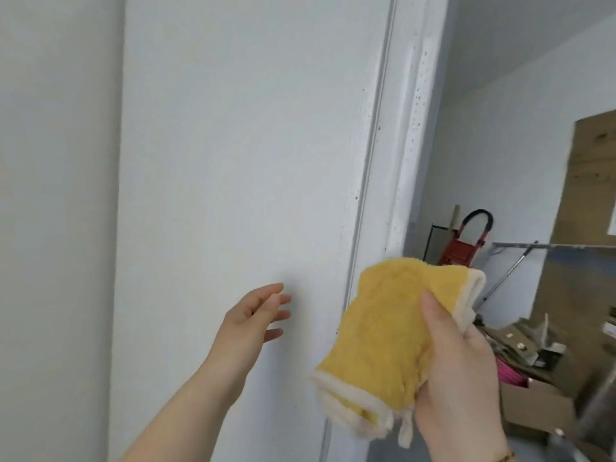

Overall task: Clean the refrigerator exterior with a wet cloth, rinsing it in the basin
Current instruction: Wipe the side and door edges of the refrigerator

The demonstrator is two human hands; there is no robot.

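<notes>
Holding the cloth [383,341] up in our right hand [460,378], we pinch it with the thumb on top and the other fingers tucked under. It is folded and sits in the air just beside the fridge [233,161], not touching it. Our left hand [253,318] is near the fridge side, fingers spread, holding nothing. The cloth could slip, since only one end is held. We could miss the small dark spots [415,105] up the door edge; they may be dirt, but it is blurry. We count one cloth, one fridge, two hands, and no basin in view.
</notes>
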